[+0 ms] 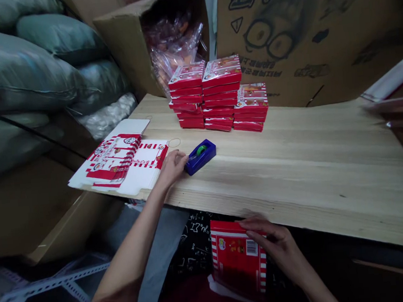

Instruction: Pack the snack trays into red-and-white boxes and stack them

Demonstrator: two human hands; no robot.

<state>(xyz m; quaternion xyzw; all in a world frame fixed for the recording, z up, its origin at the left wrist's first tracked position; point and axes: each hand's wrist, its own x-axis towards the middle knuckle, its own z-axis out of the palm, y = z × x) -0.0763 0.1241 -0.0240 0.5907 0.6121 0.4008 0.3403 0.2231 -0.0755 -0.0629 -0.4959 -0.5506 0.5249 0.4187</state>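
My left hand (173, 165) is at the cutter end of a blue tape dispenser (207, 157) on the table, thumb and fingers pinched on the end of the clear tape (191, 158). A green roll core (201, 150) shows inside the dispenser. Over my lap, below the table edge, my right hand (272, 234) grips the upper right corner of a flat red carton (236, 260) with striped sides and a barcode. A white flap (226, 291) sticks out at the carton's lower end.
Flat printed carton sheets (115, 162) lie at the table's left. Stacked red cartons (204, 95) stand at the back. Behind them is an open cardboard box (123, 41) with bagged orange items (175, 41). Filled sacks (23, 67) are piled left. A large printed cardboard box (311, 35) stands behind.
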